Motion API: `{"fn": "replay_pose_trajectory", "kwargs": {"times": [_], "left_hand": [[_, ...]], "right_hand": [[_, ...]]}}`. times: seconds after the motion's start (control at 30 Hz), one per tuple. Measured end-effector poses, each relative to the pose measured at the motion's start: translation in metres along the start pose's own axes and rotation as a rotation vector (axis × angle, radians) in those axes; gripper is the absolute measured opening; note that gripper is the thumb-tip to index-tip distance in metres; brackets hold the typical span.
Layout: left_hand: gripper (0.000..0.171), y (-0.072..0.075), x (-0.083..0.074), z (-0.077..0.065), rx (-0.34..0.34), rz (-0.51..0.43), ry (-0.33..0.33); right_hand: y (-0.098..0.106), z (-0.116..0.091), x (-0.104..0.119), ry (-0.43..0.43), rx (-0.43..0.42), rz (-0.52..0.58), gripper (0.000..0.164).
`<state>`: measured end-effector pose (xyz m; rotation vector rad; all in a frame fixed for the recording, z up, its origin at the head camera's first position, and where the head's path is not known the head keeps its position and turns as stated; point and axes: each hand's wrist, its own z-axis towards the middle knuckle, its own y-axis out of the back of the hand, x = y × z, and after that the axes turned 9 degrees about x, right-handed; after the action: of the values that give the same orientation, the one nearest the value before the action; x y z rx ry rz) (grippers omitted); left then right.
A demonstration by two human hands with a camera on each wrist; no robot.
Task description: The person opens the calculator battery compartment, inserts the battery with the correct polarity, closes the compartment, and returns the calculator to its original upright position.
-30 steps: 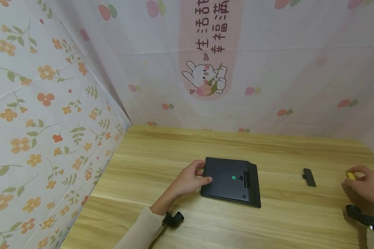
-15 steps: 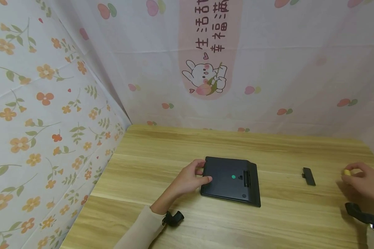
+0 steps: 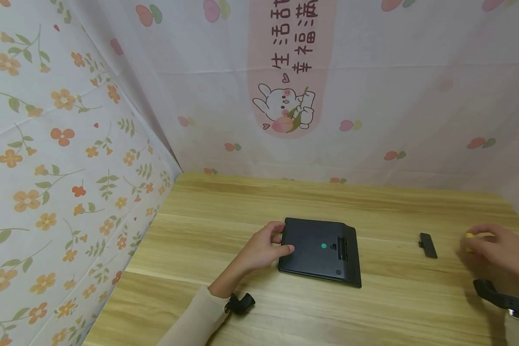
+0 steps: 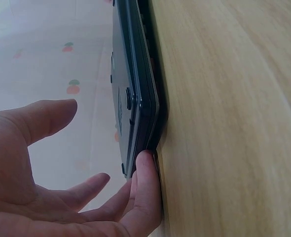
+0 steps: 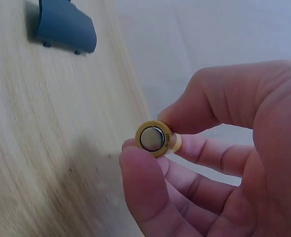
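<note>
A black calculator lies face down on the wooden table, its battery slot uncovered. At its left end my left hand rests with relaxed fingers. In the left wrist view, fingertips touch the calculator's lower edge, while the thumb stands off its back. Over the table's right side, my right hand pinches a small yellow battery between thumb and fingers; its metal button end shows in the right wrist view. Between the calculator and this hand lies the black battery cover.
The wooden table runs back to a printed curtain, with a floral curtain along the left side. Black camera mounts sit on both wrists.
My right hand has moved a little to the left with the battery, closer to the battery cover. The left hand and the calculator have stayed in place.
</note>
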<state>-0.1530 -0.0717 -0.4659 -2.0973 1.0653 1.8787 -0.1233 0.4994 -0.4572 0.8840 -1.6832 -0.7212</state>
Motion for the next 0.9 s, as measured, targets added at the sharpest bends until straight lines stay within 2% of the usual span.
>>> {"fn": "replay_pose_trajectory", "kwargs": {"times": [0.27, 0.67, 0.9], "left_hand": [[0.072, 0.000, 0.000, -0.001, 0.008, 0.003, -0.017], [0.071, 0.000, 0.002, 0.000, 0.003, 0.000, -0.013], [0.072, 0.000, 0.001, 0.001, -0.006, -0.006, -0.005]], "right_hand": [[-0.009, -0.003, 0.016, 0.066, 0.013, 0.108, 0.045], [-0.015, -0.003, 0.043, 0.148, 0.041, 0.119, 0.041], [-0.019, -0.003, 0.069, 0.176, 0.066, 0.114, 0.041]]}}
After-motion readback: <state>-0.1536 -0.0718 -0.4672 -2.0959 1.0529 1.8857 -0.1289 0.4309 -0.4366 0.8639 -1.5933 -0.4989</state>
